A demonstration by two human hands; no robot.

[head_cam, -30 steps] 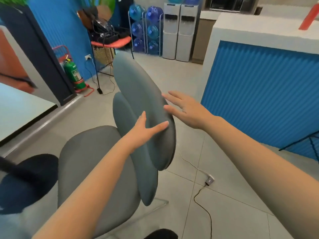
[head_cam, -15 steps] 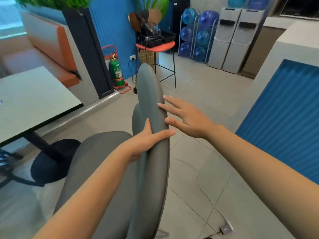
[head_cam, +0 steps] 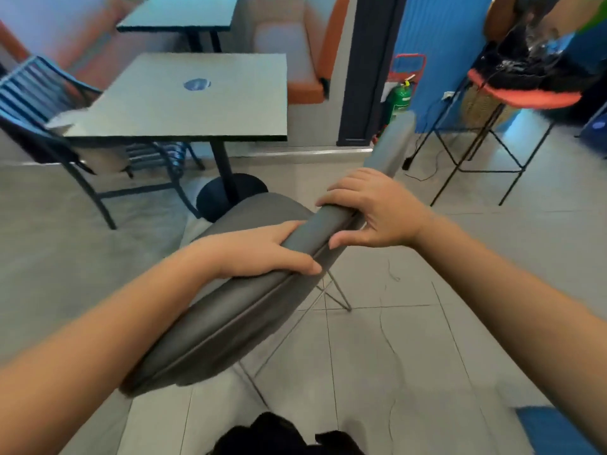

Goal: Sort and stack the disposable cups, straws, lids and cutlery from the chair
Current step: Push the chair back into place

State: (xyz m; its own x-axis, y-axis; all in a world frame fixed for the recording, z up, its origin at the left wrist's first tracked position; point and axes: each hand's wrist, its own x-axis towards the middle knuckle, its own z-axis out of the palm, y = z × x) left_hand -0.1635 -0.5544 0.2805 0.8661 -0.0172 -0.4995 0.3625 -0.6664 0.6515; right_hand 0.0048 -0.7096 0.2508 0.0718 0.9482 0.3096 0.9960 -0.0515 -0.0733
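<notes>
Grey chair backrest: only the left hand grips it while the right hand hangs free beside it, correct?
Not quite. The head view shows the right hand gripping the grey chair backrest too, fingers curled over its top edge and thumb underneath. The left hand grips it as you say.

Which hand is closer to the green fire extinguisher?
Right. The right hand grips the chair back further along, toward the fire extinguisher; the left hand grips it closer to the person.
</notes>
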